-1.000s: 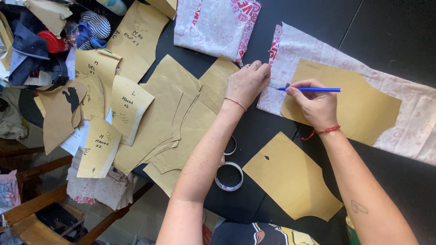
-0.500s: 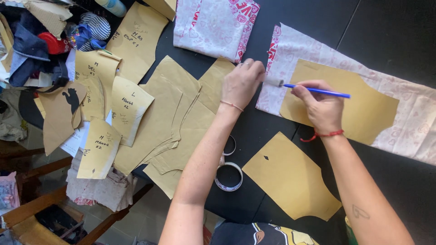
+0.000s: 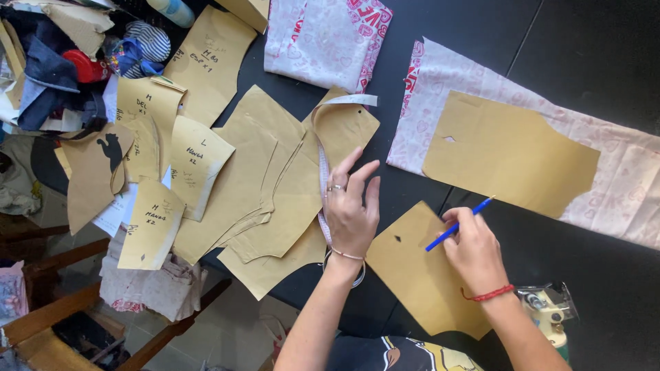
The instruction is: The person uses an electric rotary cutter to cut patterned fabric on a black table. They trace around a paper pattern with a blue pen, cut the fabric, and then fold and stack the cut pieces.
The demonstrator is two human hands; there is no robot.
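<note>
My right hand (image 3: 474,251) holds a blue pen (image 3: 458,224), its tip just below the brown paper pattern piece (image 3: 509,151) that lies on white fabric with a pink print (image 3: 619,185). The hand rests over another brown pattern piece (image 3: 419,275) near the table's front. My left hand (image 3: 352,206) lies flat, fingers apart, on the black table beside a white measuring tape (image 3: 323,172) and overlapping brown pattern pieces (image 3: 275,185).
More brown paper patterns (image 3: 151,151) spread to the left, some hanging over the table edge. Folded printed fabric (image 3: 330,38) lies at the top. A heap of cloth scraps (image 3: 62,62) fills the top left. A tape roll (image 3: 357,275) sits under my left wrist.
Both hands have drawn back from the fabric toward me. The right hand took the pen off the pattern edge. The left hand let go of the fabric and came down beside the measuring tape.
</note>
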